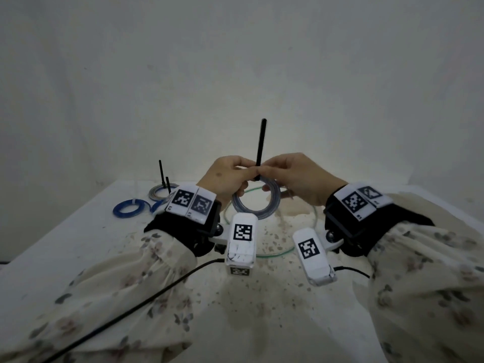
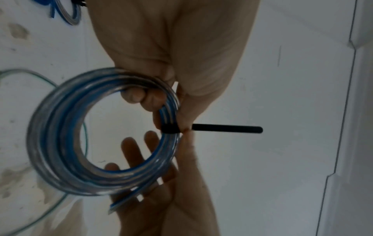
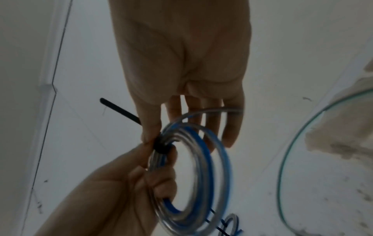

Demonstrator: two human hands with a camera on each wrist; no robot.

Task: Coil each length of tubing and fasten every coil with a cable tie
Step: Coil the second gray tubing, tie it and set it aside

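I hold a coil of clear, blue-striped tubing (image 1: 256, 203) up above the table with both hands. A black cable tie (image 1: 260, 148) is looped round the coil's top, and its tail stands straight up. My left hand (image 1: 243, 174) grips the coil just left of the tie, with fingers through the ring (image 2: 133, 95). My right hand (image 1: 267, 170) pinches the tie where it meets the coil (image 3: 149, 137), its other fingers stretched out behind the tubing. In the left wrist view the tie's band (image 2: 170, 129) sits tight on the coil (image 2: 60, 143), and the tail (image 2: 226, 129) points away.
A loose loop of green-tinted tubing (image 1: 301, 247) lies on the stained white table (image 1: 78, 244) under my hands. At the back left lie a blue coil (image 1: 128, 208) and a grey coil (image 1: 158, 192) with black tie tails sticking up. A black cord (image 1: 131, 305) runs from my left wrist.
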